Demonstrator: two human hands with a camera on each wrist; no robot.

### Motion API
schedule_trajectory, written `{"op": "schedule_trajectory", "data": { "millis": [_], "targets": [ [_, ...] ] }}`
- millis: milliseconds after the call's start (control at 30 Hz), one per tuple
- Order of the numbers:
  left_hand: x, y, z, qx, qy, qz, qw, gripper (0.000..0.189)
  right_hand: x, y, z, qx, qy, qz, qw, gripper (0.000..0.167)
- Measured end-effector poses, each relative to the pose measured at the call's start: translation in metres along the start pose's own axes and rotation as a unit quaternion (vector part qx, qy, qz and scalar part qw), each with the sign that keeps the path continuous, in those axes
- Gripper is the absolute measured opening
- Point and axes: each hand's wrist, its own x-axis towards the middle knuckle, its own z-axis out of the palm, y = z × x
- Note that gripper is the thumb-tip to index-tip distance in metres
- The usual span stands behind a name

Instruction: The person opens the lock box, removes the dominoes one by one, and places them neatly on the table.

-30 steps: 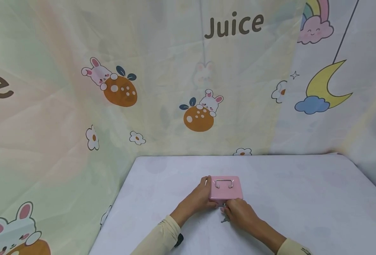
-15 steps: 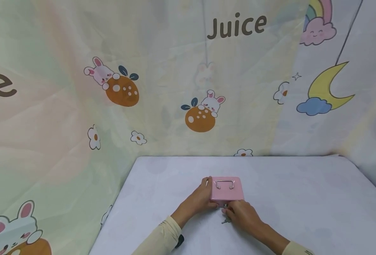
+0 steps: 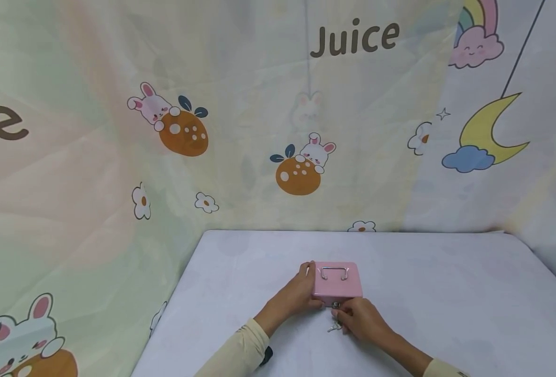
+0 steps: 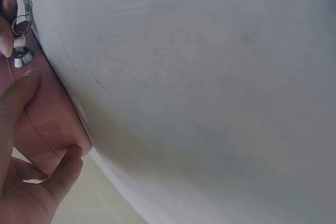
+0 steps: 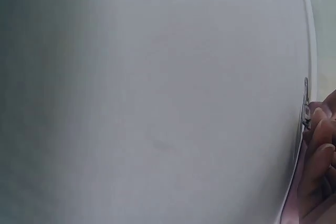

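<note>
Filling the background is the printed backdrop (image 3: 245, 209), and below it stretches the white table (image 3: 438, 293). Centre stage on that table sits the pink box (image 3: 337, 287), flat on its base, lid down, its lock side towards the person. The left hand (image 3: 296, 290) has it steadied: thumb laid on the front face, fingers wrapped round the left side, a gripping hold. And from the other side comes the right hand (image 3: 360, 317), fingers curled in and pinching the key (image 4: 19, 41) at the front, though the fingertips hide much of it. Up top, the wire handle (image 3: 334, 272) is touched by neither hand. Now the small parts: the silver lock (image 4: 23, 57) juts from the front, and a thin ring (image 4: 21, 24) carries a spare key (image 3: 334, 327) dangling clear of the fingers. So the score, as I judge it: box braced, key apparently seated in the lock, both done. Whether the lock has turned, I cannot tell; drawing the key out is not yet done.
</note>
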Motion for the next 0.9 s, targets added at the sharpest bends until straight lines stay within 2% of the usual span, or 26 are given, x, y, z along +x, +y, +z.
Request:
{"op": "schedule_trajectory", "data": {
  "millis": [167, 333, 467, 767, 900],
  "targets": [
    [0.0005, 0.0003, -0.0003, -0.005, -0.001, -0.002, 1.0, 0.109, -0.0002, 0.0032, 0.0007, 0.052, -0.013, 0.04, 0.9978, 0.024],
    [0.0009, 0.0016, -0.0005, -0.008, -0.002, -0.006, 0.9999, 0.11, 0.0003, 0.0048, 0.0025, 0.102, -0.017, 0.089, 0.9907, 0.021],
    [0.0019, 0.0015, 0.0009, -0.011, -0.005, -0.008, 0.9999, 0.111, -0.0001, 0.0063, 0.0031, 0.131, -0.02, 0.107, 0.9853, 0.021],
    [0.0044, -0.0016, 0.0047, 0.001, -0.003, -0.006, 1.0, 0.112, -0.0025, 0.006, 0.0011, 0.222, -0.049, 0.155, 0.9614, 0.021],
    [0.0035, -0.0021, 0.0037, 0.005, -0.001, -0.001, 1.0, 0.111, -0.003, 0.0055, 0.0004, 0.25, -0.057, 0.16, 0.9533, 0.022]
  ]
}}
